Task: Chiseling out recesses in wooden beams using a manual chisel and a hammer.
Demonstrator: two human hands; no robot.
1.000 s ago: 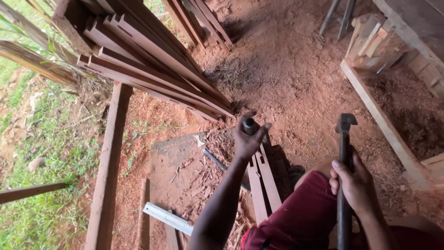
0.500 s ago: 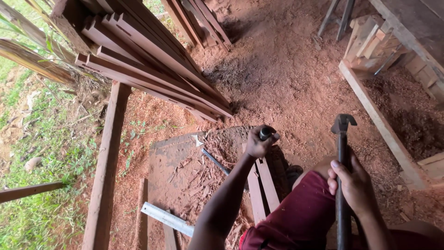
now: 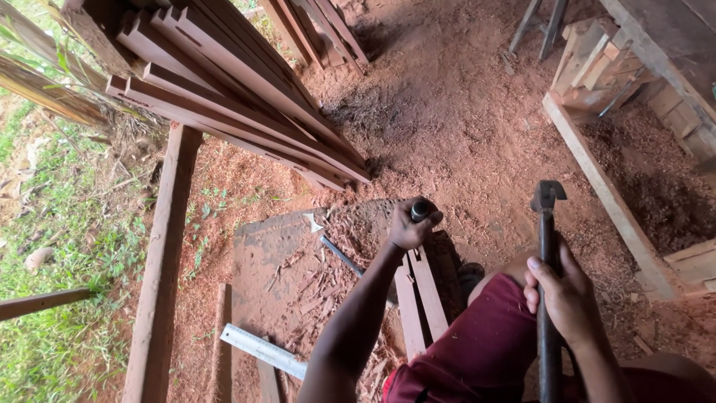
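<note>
Looking down from the head view, the left hand (image 3: 412, 226) is gripping a dark chisel (image 3: 420, 210), its grip pressed around it, above two slats (image 3: 419, 298) on the sawdust floor; the right hand (image 3: 564, 292) is clasping a hammer (image 3: 548, 224) upright beside the knee; a ruler (image 3: 262, 351) is lying near the slats.

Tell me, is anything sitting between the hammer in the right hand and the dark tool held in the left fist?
Nothing visible does. The right hand holds the hammer upright, head up, beside the knee. The left hand grips the dark tool over two narrow wood strips. Between them shows only bare sawdust-covered ground.
</note>
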